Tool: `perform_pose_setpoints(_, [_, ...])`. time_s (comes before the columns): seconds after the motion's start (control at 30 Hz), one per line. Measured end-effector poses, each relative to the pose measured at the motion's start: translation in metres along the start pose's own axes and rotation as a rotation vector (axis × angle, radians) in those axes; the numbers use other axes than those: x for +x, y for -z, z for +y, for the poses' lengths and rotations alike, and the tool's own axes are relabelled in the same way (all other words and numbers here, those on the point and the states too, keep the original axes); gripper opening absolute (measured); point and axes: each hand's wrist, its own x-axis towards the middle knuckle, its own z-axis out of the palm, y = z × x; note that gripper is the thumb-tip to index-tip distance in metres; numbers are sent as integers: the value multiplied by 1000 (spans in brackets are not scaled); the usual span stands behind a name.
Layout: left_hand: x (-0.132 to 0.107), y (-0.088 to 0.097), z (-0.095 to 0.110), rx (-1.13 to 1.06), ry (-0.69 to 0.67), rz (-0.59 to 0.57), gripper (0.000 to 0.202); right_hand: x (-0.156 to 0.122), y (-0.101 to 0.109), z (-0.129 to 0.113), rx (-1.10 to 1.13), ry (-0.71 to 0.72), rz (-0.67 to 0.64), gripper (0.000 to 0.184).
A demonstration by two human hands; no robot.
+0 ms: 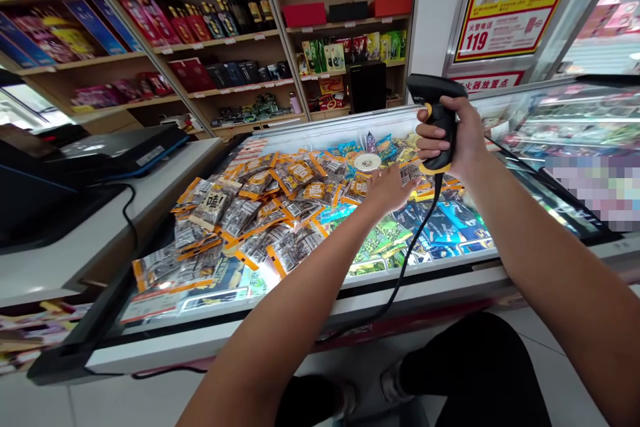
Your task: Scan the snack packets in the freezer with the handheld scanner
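Observation:
My right hand [465, 137] is wrapped around the grip of a black barcode scanner [443, 121] with yellow trim, held up above the glass counter [290, 340]. A black cable [410, 257] hangs from the grip's base and curves down over the counter's front edge. My left hand [389, 188] reaches low over the middle of the counter, thumb held apart from the other fingers. Orange-edged snack packets [300, 177] lie heaped beside and left of it. Just beyond its fingers is a round white disc [367, 162]. Whether the fingertips touch a packet is hard to see.
Green packets [383, 240] and blue packets [443, 223] are at the counter's right. A white side counter [165, 167] with dark equipment [135, 147] stands left. Shelves [235, 40] of boxes and bottles line the back. A glass-topped case [575, 120] stands right.

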Motion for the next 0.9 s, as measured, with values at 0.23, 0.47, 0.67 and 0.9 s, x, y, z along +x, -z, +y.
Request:
perform_pose_setpoints(0.23, [-1,-13,-13,-82,-106,187,82,-1,-13,8,-142,-48,128,40])
perform_pose_setpoints(0.47, [-6,20,-39,-505,10,438,77,1,-7,9,-99,-182,45,35])
perform_pose_setpoints(0.67, [10,41,-78,-620,166,579,39,-1,-13,20,-217,-350,-33,29])
perform_pose_setpoints(0.9, [10,39,-83,-523,150,540,36,-1,-15,27,-253,-346,-80,29])
